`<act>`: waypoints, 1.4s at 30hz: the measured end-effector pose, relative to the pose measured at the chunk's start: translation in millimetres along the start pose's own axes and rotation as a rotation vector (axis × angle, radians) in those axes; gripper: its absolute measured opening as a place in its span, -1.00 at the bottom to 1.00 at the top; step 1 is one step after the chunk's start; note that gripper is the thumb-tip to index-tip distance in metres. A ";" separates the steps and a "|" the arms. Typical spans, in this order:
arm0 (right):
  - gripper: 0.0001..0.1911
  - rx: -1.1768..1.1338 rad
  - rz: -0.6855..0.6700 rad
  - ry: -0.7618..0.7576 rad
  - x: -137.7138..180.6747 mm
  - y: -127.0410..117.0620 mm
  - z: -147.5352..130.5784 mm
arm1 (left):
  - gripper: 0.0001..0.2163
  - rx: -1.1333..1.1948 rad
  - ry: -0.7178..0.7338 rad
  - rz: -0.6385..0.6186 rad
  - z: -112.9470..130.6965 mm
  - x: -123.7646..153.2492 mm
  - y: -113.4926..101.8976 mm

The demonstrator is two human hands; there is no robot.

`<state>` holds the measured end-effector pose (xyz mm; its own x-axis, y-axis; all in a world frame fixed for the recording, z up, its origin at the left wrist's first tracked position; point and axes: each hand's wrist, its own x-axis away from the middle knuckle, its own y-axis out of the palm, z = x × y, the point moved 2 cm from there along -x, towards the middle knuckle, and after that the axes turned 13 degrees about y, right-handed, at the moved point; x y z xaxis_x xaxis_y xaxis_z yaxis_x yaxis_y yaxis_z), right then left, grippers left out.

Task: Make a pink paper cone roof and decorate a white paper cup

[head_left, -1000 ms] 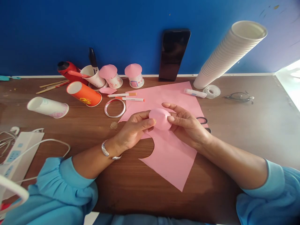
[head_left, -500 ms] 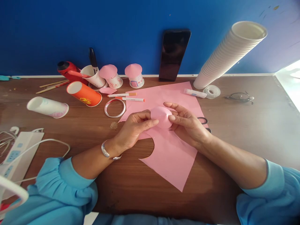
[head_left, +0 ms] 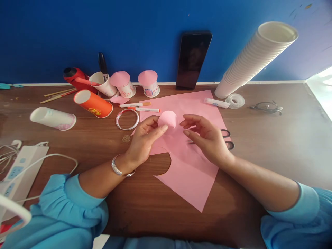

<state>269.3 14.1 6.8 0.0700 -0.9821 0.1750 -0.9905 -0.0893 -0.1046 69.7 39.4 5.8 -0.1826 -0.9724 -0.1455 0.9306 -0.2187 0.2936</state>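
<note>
My left hand (head_left: 144, 140) pinches a small pink paper cone (head_left: 168, 120) and holds it just above a large pink paper sheet (head_left: 190, 166) that has a round piece cut out of its left edge. Beside the cone hovers my right hand (head_left: 204, 136), fingers apart and slightly curled, holding nothing. Scissors (head_left: 227, 139) lie on the sheet under the right hand, partly hidden by it.
Along the blue wall stand two small decorated cups with pink cone tops (head_left: 148, 83), a cup with a marker (head_left: 103, 83), a phone (head_left: 193, 58) and a leaning stack of white cups (head_left: 255, 57). Orange cup (head_left: 92, 103), tape ring (head_left: 127, 119), pens (head_left: 144, 109), glue stick (head_left: 216, 102), tape roll (head_left: 234, 101), glasses (head_left: 266, 107), power strip (head_left: 18, 169).
The right hand let go of the pink cone and opened. The left hand carried the cone a little up and to the left.
</note>
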 end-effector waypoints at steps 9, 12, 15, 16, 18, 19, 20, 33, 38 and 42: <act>-0.38 0.714 0.205 -0.909 15.1 -3.6 -11.8 | -0.88 -0.127 0.059 -0.108 5.3 0.8 1.9; -0.32 0.814 0.264 -0.970 15.5 -0.7 -9.8 | -0.86 -0.172 0.076 -0.134 6.8 0.3 2.0; -0.30 0.852 0.286 -0.960 15.1 0.2 -9.9 | -0.86 -0.231 0.111 -0.162 8.8 0.0 2.7; -0.30 0.861 0.284 -0.956 14.9 0.2 -10.0 | -0.86 -0.248 0.117 -0.170 9.3 -0.1 3.0; -0.32 0.881 0.279 -0.956 14.4 0.2 -9.8 | -0.87 -0.259 0.117 -0.181 9.7 0.1 3.5; -0.33 0.889 0.277 -0.957 14.1 0.1 -9.4 | -0.87 -0.253 0.113 -0.183 9.7 0.2 3.6; -0.34 0.894 0.278 -0.958 13.8 0.1 -9.0 | -0.88 -0.245 0.105 -0.185 9.6 0.3 3.7; -0.40 0.789 0.151 -0.965 16.3 -0.1 -10.9 | -0.86 -0.277 0.057 -0.236 15.2 -0.2 8.0; -0.51 0.736 0.195 -0.893 12.9 -4.5 -10.4 | -0.86 -0.293 0.065 -0.230 13.0 -0.6 5.0; -0.50 0.748 0.203 -0.913 11.4 -3.6 -7.7 | -0.83 -0.275 0.047 -0.227 10.9 -0.4 4.6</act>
<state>272.7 4.5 16.7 0.2787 -0.7176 -0.6382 -0.6998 0.3034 -0.6467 70.6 37.9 17.5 -0.3858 -0.8952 -0.2231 0.9197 -0.3924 -0.0158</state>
